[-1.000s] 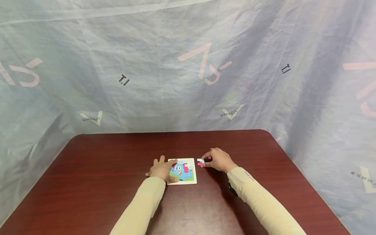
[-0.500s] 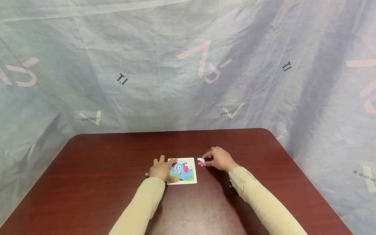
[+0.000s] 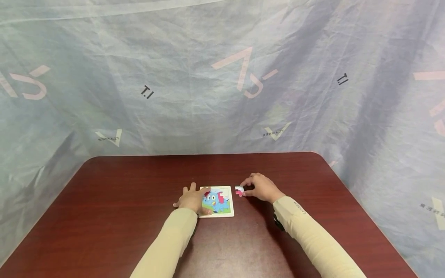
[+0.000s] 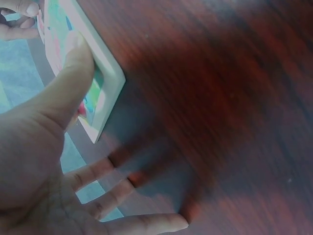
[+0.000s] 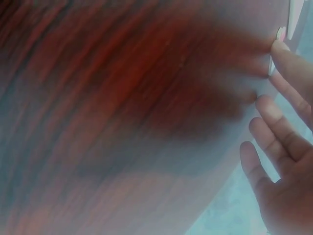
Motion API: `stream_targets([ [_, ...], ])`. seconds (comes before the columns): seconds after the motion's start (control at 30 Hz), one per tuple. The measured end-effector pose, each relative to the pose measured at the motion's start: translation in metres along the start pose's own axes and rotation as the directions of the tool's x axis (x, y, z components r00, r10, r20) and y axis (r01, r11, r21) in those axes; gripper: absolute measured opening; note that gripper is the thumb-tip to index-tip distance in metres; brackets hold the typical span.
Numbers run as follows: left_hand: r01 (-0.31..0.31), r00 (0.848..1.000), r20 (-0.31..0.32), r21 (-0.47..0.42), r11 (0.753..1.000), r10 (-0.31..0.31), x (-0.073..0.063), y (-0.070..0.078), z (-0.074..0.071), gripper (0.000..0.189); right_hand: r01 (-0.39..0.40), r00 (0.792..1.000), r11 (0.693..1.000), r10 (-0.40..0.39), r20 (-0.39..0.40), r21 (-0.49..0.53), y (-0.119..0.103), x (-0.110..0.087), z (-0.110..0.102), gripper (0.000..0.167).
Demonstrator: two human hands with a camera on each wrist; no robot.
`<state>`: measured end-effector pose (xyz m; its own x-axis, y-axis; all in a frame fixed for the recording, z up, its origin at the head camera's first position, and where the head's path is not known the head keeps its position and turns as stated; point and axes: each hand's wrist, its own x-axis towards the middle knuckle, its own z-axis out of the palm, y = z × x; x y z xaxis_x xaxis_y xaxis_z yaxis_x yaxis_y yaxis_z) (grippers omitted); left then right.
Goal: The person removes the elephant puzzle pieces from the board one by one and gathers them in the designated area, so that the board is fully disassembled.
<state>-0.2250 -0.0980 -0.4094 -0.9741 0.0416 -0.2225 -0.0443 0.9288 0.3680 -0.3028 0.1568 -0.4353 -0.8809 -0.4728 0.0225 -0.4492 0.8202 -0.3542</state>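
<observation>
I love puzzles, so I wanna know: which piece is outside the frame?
The pink-and-white piece pinched by the right hand. It is right of the white frame; the other visible pieces are inside.

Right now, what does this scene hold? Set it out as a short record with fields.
Surface: dark red table
Puzzle: blue animal, pale frame, flat on the table
Loose piece: pink and white, apart from the puzzle
Left hand: fingers spread, thumb on the puzzle
Right hand: thumb and finger pinch the loose piece
Backdrop: pale printed sheet
</observation>
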Motion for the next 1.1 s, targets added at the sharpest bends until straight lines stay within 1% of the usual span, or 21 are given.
stream_targets([
  [0.27,0.007,1.0,0.004,0.004,1.0,-0.007,0.003,0.001,0.002,0.082,-0.002,1.0,1.0,0.003,0.012,-0.021,-0.001,0.002,-0.001,0.027],
  [0.5,-0.008,1.0,-0.014,0.03,1.0,0.008,0.001,0.003,0.001,0.081,0.003,1.0,1.0,-0.003,0.02,-0.018,-0.002,0.002,-0.003,0.028],
  [0.73,-0.011,0.999,-0.03,0.035,0.999,0.012,0.0,0.004,0.0,0.08,0.001,1.0,1.0,-0.001,-0.004,0.003,-0.002,-0.001,-0.004,0.029],
  [0.83,-0.01,0.999,-0.03,0.03,1.0,0.011,0.0,0.004,0.0,0.08,0.0,0.999,0.999,0.002,-0.033,0.048,-0.002,-0.003,-0.004,0.027],
  [0.9,-0.007,1.0,-0.03,0.025,1.0,0.008,0.0,0.003,0.0,0.08,-0.007,0.999,0.994,0.012,-0.052,0.109,-0.002,-0.004,-0.004,0.027],
  [1.03,-0.005,1.0,-0.03,0.02,1.0,0.006,-0.001,0.004,-0.001,0.08,-0.038,0.996,0.968,0.058,-0.071,0.25,-0.004,-0.008,-0.006,0.027],
  [1.1,-0.006,1.0,-0.03,0.02,1.0,0.006,-0.002,0.004,-0.001,0.08,-0.046,0.995,0.954,0.072,-0.075,0.297,-0.004,-0.01,-0.007,0.027],
])
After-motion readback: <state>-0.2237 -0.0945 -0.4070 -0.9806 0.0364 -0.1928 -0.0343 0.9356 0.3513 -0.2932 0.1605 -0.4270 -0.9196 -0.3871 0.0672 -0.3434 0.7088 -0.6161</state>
